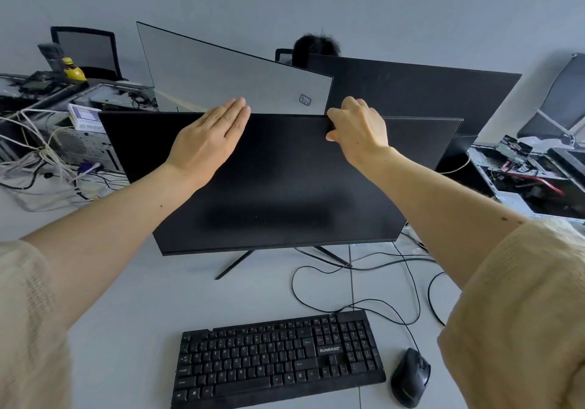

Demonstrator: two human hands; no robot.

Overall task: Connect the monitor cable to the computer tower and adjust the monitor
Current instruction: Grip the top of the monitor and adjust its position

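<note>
The dark monitor (pixel 278 180) is pinched at its top edge by the right hand (pixel 359 130); the left hand (pixel 210 138) is laid flat, fingers extended, gripping nothing.

Views: one, head-worn, wide-angle.
Facing: forward and down over the desk (pixel 133 307).
Nearness: close (both forearms fill the lower corners).
Centre: right hand (pixel 359 131) gripping the monitor (pixel 285 184) top edge.
Below grip: keyboard (pixel 275 358).
Left of grip: left hand (pixel 210 141).
</note>
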